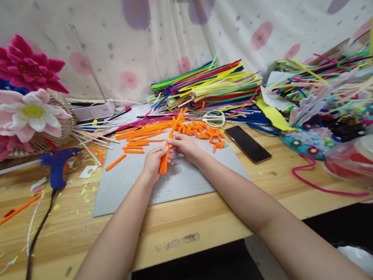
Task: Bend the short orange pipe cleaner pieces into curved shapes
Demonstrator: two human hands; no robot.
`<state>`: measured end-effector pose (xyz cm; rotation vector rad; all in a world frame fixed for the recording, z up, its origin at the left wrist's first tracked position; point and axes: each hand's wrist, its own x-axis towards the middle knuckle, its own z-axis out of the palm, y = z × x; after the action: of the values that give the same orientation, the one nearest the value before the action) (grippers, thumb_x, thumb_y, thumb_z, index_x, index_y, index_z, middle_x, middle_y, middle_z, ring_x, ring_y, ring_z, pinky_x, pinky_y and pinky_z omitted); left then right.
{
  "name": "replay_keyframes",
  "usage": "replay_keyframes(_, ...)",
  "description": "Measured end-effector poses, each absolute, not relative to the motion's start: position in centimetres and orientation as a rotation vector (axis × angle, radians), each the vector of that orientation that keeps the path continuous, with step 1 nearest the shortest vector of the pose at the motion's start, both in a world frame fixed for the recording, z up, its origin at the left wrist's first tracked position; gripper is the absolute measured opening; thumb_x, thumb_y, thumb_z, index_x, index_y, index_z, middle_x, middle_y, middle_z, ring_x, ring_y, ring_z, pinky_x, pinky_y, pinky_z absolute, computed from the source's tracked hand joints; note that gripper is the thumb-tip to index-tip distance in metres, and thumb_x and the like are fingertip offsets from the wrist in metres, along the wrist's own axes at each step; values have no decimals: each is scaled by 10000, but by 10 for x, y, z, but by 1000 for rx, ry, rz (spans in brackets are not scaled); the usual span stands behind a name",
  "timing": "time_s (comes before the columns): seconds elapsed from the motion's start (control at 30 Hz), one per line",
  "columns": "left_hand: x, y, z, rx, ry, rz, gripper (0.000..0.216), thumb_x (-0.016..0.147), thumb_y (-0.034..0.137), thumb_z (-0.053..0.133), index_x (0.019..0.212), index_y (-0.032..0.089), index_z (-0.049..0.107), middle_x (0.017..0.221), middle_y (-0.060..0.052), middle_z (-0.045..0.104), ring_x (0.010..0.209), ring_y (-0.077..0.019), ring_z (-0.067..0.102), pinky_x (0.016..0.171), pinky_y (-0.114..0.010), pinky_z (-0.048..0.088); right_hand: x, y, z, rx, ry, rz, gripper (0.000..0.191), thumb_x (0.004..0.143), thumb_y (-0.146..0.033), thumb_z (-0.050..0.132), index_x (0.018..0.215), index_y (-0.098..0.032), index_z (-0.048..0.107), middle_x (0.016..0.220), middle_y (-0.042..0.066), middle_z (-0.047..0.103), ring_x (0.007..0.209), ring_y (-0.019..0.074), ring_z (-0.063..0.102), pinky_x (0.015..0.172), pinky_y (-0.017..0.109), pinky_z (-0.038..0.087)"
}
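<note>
Several orange pipe cleaners [164, 163] are bunched in my left hand [155, 161], its fingers closed round them. My right hand [184, 146] meets it at the middle of the bunch, thumb and fingers pinched on the same pipe cleaners, whose far ends point up and away. Both hands are over a grey cutting mat [122, 194]. Beyond my left hand lie short straight orange pieces [133, 147]. Past my right hand sits a heap of bent, curled orange pieces [205, 131]. White-handled scissors [215, 118] rest behind that heap.
A blue glue gun [56, 165] with a black cord stands at left, below felt-like flowers [30, 109]. A phone [246, 144] lies right of the mat. Colourful pipe cleaner bundles [214, 82] are piled at the back. A plastic-wrapped tub [366, 158] stands at right.
</note>
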<state>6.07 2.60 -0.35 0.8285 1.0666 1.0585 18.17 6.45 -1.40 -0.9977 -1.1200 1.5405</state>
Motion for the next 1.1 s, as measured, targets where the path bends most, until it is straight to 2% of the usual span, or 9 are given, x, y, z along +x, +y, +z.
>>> replay_keyframes(0.13, 61, 26, -2, 792, 1021, 1082, 103, 695, 174, 560, 651, 86, 592, 476, -8, 546, 367, -78, 481, 431, -223, 457, 179, 63, -15, -946, -980, 1651, 370, 533, -352, 733, 545, -169, 411, 418, -81, 408, 379, 38, 366, 395, 187, 261)
replay_keyframes(0.3, 61, 26, -1, 760, 914, 1064, 127, 703, 208, 574, 643, 96, 577, 470, 13, 511, 371, -53, 450, 420, -186, 434, 176, 59, -10, -849, -731, 1868, 303, 602, -337, 673, 561, -170, 424, 446, -63, 430, 418, 52, 402, 418, 193, 311)
replay_keyframes(0.53, 57, 26, -5, 691, 867, 1056, 109, 742, 194, 540, 690, 103, 573, 497, 22, 492, 394, -40, 444, 420, -156, 421, 171, 61, -12, -902, -840, 1611, 317, 564, -307, 696, 545, -168, 412, 423, -81, 393, 391, 32, 348, 394, 176, 257)
replay_keyframes(0.8, 56, 29, -7, 640, 853, 1044, 120, 773, 170, 503, 713, 96, 576, 506, 20, 481, 397, -37, 447, 414, -144, 423, 171, 62, -15, -860, -795, 1577, 229, 559, -235, 645, 581, -173, 426, 453, -86, 418, 402, 31, 355, 406, 174, 263)
replay_keyframes(0.93, 56, 29, -6, 596, 865, 1075, 121, 777, 167, 508, 707, 94, 576, 490, 28, 462, 386, -30, 433, 396, -127, 409, 174, 60, -12, -802, -801, 1685, 207, 571, -274, 660, 613, -160, 493, 506, -69, 456, 447, 32, 372, 430, 174, 282)
replay_keyframes(1.1, 54, 29, 1, 446, 782, 1041, 100, 805, 128, 481, 746, 116, 561, 526, 42, 475, 363, -3, 400, 360, -93, 380, 180, 56, -5, -761, -1188, 1667, 222, 614, -315, 674, 751, -165, 585, 610, -44, 520, 507, 48, 416, 468, 184, 314)
